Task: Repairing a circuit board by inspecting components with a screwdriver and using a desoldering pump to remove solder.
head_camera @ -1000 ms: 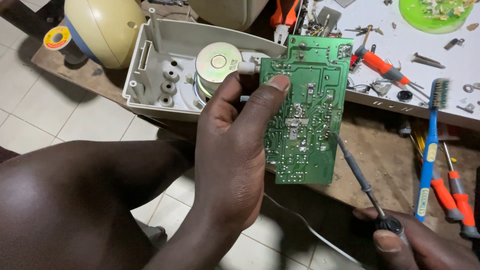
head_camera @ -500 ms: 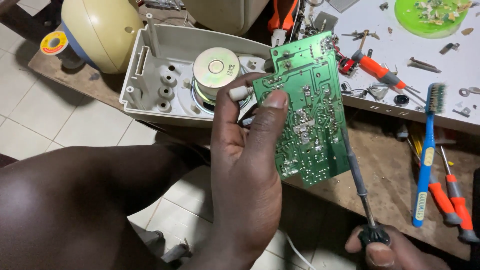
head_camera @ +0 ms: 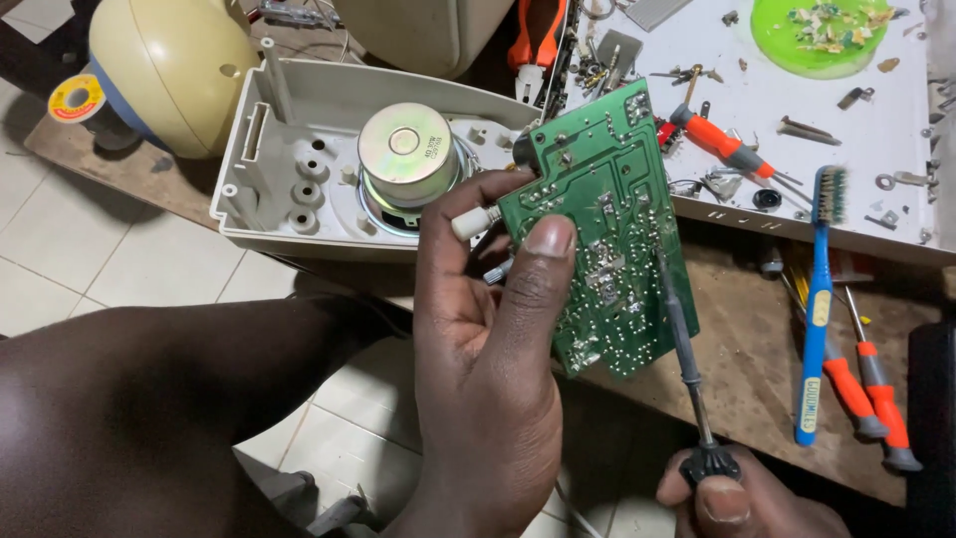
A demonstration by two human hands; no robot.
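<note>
Beyond the left hand (head_camera: pixel 488 399), the worn wooden desk (head_camera: pixel 757 359) carries an open grey plastic casing (head_camera: pixel 299 169), and right of it, a blue toothbrush (head_camera: pixel 817 309).

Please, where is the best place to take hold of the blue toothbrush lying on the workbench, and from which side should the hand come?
Probably grip the blue toothbrush at mid-handle, coming from above. It lies flat, bristles pointing away, and its left side is bare wood, while an orange-handled screwdriver crowds its right side near the lower end.

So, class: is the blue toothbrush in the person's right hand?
No, the blue toothbrush lies on the bench while the right hand grips a soldering iron.
</note>
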